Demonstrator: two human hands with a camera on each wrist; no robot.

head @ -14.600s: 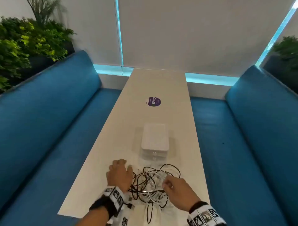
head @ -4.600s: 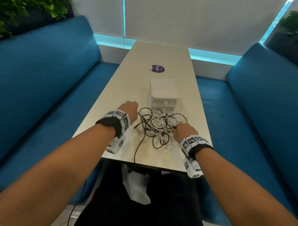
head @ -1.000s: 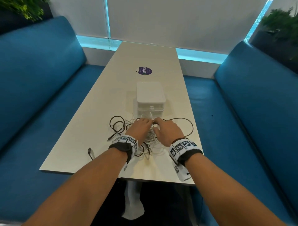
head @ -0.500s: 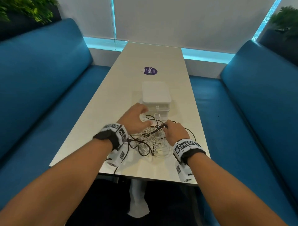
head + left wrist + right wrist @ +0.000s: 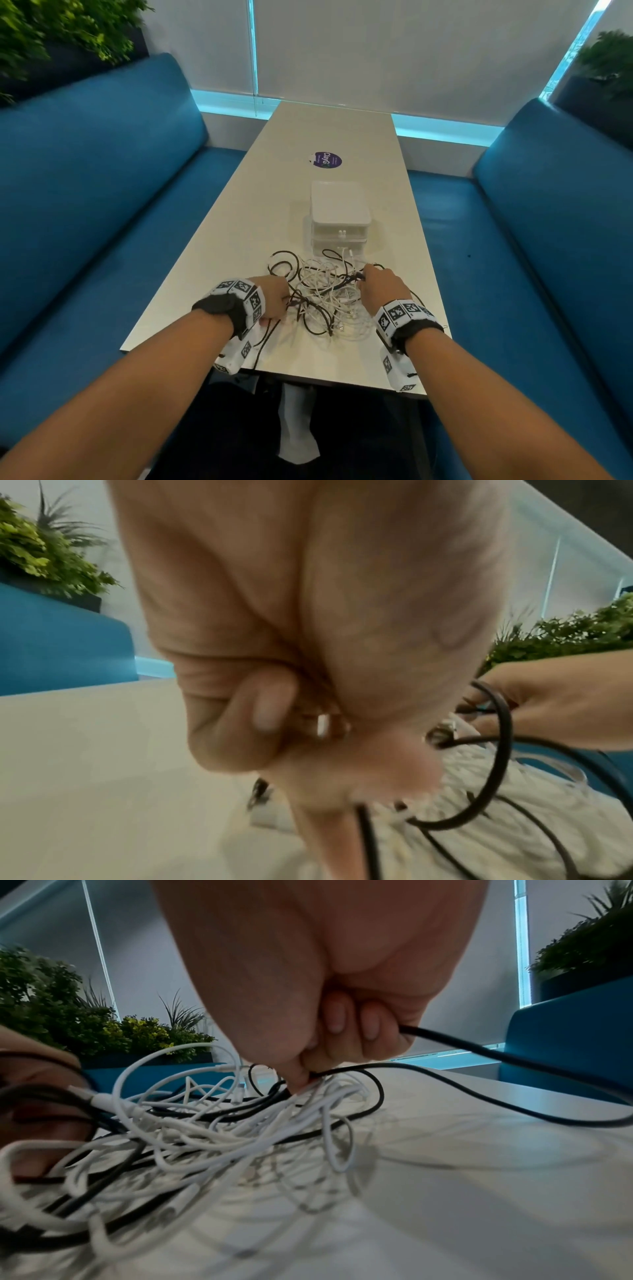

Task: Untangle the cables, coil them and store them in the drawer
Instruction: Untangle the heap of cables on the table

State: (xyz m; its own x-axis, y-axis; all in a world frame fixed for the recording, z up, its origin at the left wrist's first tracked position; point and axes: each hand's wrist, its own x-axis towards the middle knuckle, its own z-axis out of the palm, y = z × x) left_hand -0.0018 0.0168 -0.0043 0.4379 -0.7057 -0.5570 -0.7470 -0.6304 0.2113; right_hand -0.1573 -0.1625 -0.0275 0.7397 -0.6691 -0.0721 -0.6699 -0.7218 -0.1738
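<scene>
We are sitting at a long pale table [image 5: 239, 240] between blue benches [image 5: 102, 192]. The cables [image 5: 329, 294] are lying tangled before the closed drawer box [image 5: 339, 219]. Our left hand [image 5: 274, 298] and right hand [image 5: 383, 287] are each pinching a black strand, probably to pull the knot apart.

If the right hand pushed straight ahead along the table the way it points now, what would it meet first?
Probably more of the cable tangle that the right hand already pinches a black cable from; beyond that, the small white drawer unit, drawers shut. Depth is unclear, so it might pass just right of the unit.
</scene>
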